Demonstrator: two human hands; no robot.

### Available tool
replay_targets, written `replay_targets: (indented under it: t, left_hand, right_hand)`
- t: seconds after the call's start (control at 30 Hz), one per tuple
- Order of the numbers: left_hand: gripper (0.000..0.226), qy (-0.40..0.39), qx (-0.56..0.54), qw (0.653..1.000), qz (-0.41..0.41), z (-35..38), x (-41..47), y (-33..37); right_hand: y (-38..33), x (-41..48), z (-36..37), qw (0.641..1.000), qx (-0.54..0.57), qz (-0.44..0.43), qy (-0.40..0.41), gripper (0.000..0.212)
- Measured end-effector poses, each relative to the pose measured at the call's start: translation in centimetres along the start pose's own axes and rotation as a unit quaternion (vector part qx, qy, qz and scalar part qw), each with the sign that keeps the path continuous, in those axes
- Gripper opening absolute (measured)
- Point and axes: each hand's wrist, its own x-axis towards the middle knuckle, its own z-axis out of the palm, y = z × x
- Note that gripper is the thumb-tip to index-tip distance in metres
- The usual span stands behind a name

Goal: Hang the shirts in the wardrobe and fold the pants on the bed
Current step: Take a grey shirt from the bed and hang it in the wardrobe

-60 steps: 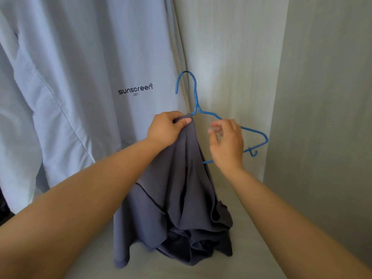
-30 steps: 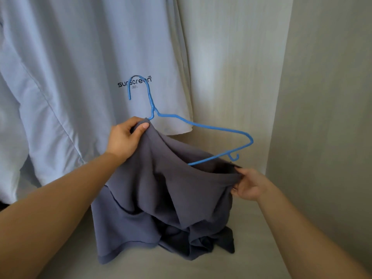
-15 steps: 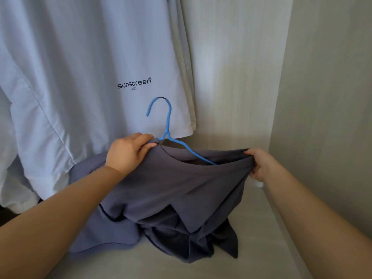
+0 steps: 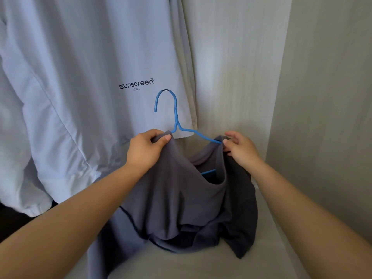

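Head view: the wardrobe [image 4: 322,97] fills the frame, with its pale back wall, right side wall and floor panel. A pale blue shirt [image 4: 80,77] printed "sunscreen" hangs on the left, covering most of that side, and its hem sits just behind the hands. The grey shirt [image 4: 177,198] is held up in front of it between both hands, while its lower part lies bunched on the wardrobe floor.

The left hand [image 4: 147,150] grips the grey cloth at its top edge, just below the neck of the blue hanger [image 4: 176,115], with fingers [image 4: 159,137] and thumb curled and pinching the fabric. The right hand [image 4: 241,148] pinches the cloth where the hanger's right arm runs under it, its fingers [image 4: 229,140] pressed together on the fold.

The hanger stands upright. Its hook is free in front of the pale shirt's hem, and a short stretch of wire shows inside the grey neck opening.

There are two shirts, two hands and one hanger.
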Motion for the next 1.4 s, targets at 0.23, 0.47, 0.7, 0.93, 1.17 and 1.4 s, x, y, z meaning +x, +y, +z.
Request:
replay_targets:
  t: [0.23,0.47,0.7,0.93,1.17,1.4]
  left_hand:
    - [0.02,-0.012,-0.104,0.994,0.036,-0.4,-1.5,-0.3]
    - [0.019,0.019,-0.079,0.997,-0.004,0.5,-2.0,-2.4]
    - [0.014,0.025,-0.098,0.994,-0.028,0.6,-2.6,-1.8]
    - [0.013,0.035,-0.138,0.988,-0.056,0.6,-2.4,0.0]
    - [0.012,0.035,-0.117,0.992,-0.02,0.8,-2.2,1.0]
    - [0.017,-0.029,-0.09,0.995,0.037,1.6,-3.2,2.1]
  right_hand:
    - [0.7,0.0,-1.2,0.958,-0.248,-0.138,0.03,0.022]
    - [-0.1,-0.5,-0.8,0.915,-0.342,-0.216,0.002,0.02]
    - [-1.0,-0.9,-0.7,0.922,-0.297,-0.248,-0.007,0.02]
    - [-2.6,-0.7,-1.3,0.898,-0.293,-0.328,0.015,0.016]
    - [-3.1,-0.8,-0.6,0.901,-0.298,-0.312,-0.044,0.023]
    - [-1.7,-1.5,1.0,0.932,-0.26,-0.25,-0.044,0.025]
